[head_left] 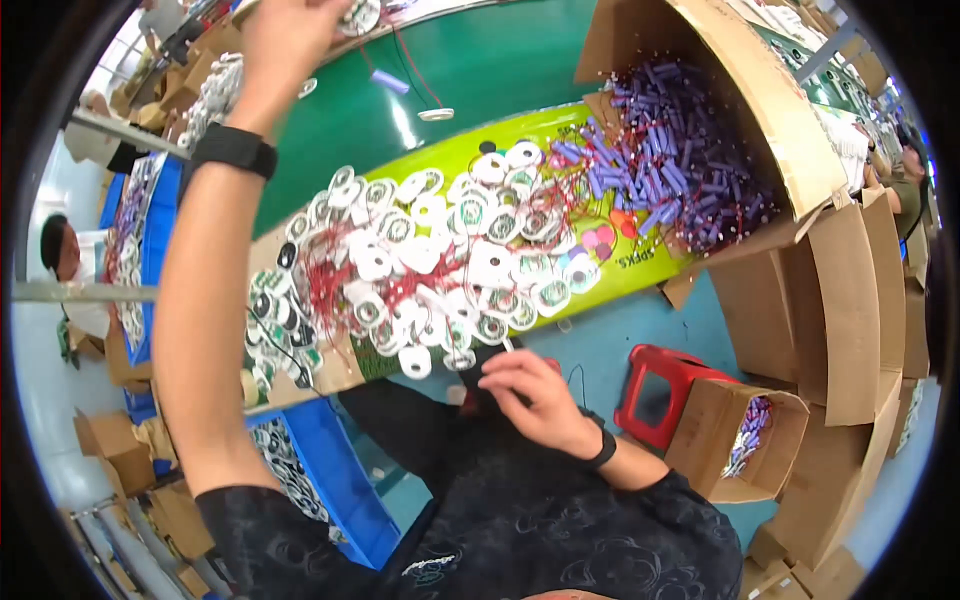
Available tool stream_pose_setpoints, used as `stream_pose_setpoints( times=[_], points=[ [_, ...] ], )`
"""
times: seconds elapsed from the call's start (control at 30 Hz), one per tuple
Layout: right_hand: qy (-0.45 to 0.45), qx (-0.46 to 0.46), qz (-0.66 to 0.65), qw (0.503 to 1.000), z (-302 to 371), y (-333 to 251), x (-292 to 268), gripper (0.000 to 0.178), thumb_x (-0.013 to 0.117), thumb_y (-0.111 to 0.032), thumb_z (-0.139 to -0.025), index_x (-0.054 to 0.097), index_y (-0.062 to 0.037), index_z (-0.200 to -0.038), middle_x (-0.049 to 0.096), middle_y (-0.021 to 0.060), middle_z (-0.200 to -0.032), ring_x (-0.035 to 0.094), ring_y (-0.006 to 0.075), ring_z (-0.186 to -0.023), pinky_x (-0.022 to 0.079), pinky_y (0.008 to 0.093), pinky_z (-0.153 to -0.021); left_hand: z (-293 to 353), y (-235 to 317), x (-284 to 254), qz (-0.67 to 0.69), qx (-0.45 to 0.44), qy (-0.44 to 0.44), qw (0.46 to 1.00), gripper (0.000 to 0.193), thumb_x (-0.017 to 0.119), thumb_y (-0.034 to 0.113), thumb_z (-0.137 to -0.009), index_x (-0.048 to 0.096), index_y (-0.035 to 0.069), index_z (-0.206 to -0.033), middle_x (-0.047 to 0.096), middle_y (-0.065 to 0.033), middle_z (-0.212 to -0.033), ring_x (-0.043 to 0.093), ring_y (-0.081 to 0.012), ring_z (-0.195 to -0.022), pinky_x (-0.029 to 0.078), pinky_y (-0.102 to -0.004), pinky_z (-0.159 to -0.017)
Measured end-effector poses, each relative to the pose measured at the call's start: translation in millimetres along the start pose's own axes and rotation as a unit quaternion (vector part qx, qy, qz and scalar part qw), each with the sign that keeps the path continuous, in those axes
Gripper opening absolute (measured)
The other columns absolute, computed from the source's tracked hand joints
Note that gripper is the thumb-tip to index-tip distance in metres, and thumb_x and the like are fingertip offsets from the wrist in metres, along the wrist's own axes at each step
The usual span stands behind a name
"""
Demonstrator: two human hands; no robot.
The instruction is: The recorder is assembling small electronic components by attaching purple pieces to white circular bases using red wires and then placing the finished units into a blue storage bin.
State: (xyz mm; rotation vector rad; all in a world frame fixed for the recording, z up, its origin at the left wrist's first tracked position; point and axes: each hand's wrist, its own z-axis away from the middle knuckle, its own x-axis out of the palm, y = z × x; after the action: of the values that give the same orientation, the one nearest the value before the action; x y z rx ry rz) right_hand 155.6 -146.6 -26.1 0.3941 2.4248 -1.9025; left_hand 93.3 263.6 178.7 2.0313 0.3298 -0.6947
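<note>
The hands are well apart; the left hand (290, 30), cut off by the upper edge, is next to a round white plastic part (362, 15), and whether its fingers grip that part cannot be told; the right hand (540, 400), with loosely bent fingers and nothing visible in its grasp, hovers near the front edge of the heap. The heap of round white plastic housings with red wires (430, 250) lies on a glossy yellow-green sheet (450, 152); beside it, purple cylindrical cells (680, 150) spill from a large brown cardboard box (775, 110); one loose purple cylinder (390, 80) lies on the green work surface (500, 60). Caution: the red leads (heavily tangled at the heap's centre) could snag and strain their joints if one housing were pulled sharply; housings at the front edge could drop if the heap were nudged; loose cells could roll if knocked. Markings: dark printed lettering (634, 258) is partly legible on the sheet; pale script (430, 566) on the black shirt (590, 520) is too small to read; no brand can be confirmed.
</note>
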Motion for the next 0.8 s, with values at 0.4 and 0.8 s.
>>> stream_pose_setpoints(
  times=[0.4,0.8],
  points=[
    [-0.037,0.094,-0.002,0.995,-9,40,5,0.019,0.064,0.003,-0.089,0.069,-0.0021,-0.107,0.065,0.0096,-0.111,0.067,0.0256,-0.095,0.056,0.0329,-0.078,-46,-305,111,0.212,-0.268,-0.020,0.940,0.054,0.069,0.023,-0.095,0.054,-0.003,-0.141,0.067,-0.0148,-0.126,0.071,-0.0241,-0.102,0.063,-0.0356,-0.076],
    [-0.120,0.055,-0.026,0.991,-24,35,24,0.019,0.064,0.004,-0.090,0.069,-0.0026,-0.108,0.065,0.0101,-0.109,0.067,0.0233,-0.085,0.054,0.0306,-0.069,84,-224,-67,-0.237,-0.056,-0.254,0.936,0.039,0.068,0.025,-0.095,0.067,0.001,-0.126,0.073,-0.0184,-0.112,0.071,-0.0244,-0.102,0.054,-0.0356,-0.088]
  ],
)
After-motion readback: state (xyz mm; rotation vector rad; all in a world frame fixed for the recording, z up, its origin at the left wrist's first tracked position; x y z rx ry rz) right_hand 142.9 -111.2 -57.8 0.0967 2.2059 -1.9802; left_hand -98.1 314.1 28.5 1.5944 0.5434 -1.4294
